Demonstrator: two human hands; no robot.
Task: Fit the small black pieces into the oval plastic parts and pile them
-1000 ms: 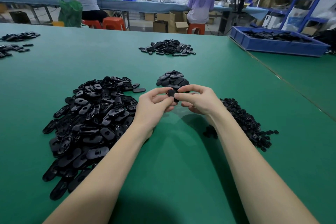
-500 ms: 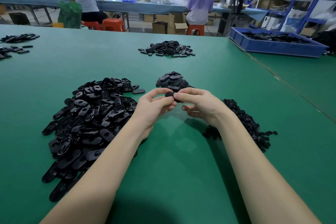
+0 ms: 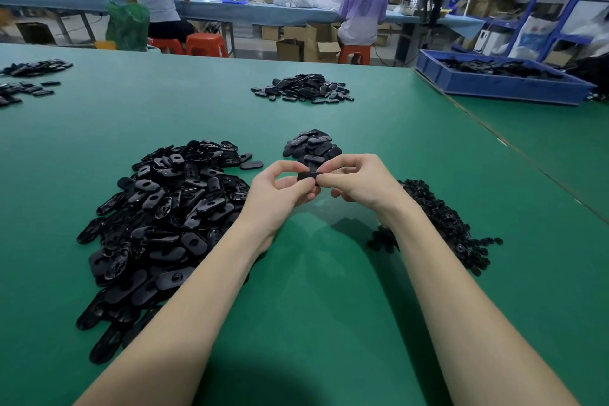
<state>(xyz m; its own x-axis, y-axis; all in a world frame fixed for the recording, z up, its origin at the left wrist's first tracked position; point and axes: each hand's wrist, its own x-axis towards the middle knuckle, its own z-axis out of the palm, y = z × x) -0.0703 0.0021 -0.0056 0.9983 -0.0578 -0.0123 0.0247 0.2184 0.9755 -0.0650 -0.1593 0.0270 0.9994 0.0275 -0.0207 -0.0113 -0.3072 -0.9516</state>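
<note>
Both hands meet over the green table (image 3: 313, 306). My left hand (image 3: 280, 193) and my right hand (image 3: 359, 180) pinch one black oval plastic part (image 3: 307, 176) between thumbs and fingertips; most of it is hidden by the fingers. A large heap of black oval parts (image 3: 158, 217) lies to the left. Just beyond the hands sits a small pile of oval parts (image 3: 313, 145). A heap of small black pieces (image 3: 441, 221) lies to the right, partly behind my right forearm.
Another pile of oval parts (image 3: 303, 89) lies farther back, and more parts (image 3: 26, 79) sit at the far left. A blue tray (image 3: 501, 84) with black parts stands at the back right. People sit at a bench beyond the table.
The hands stay together at the same spot, with the fingers shifting slightly on the oval part. The piles have not moved.
</note>
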